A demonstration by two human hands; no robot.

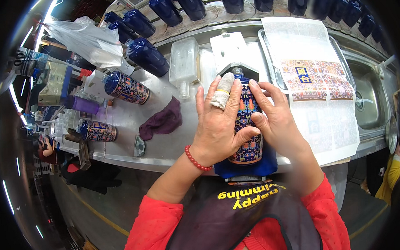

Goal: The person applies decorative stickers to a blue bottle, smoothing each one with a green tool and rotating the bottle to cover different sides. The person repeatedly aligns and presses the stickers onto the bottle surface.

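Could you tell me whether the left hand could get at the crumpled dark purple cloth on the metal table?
Probably yes: the crumpled dark purple cloth lies uncovered beside the left hand, with nothing between them.
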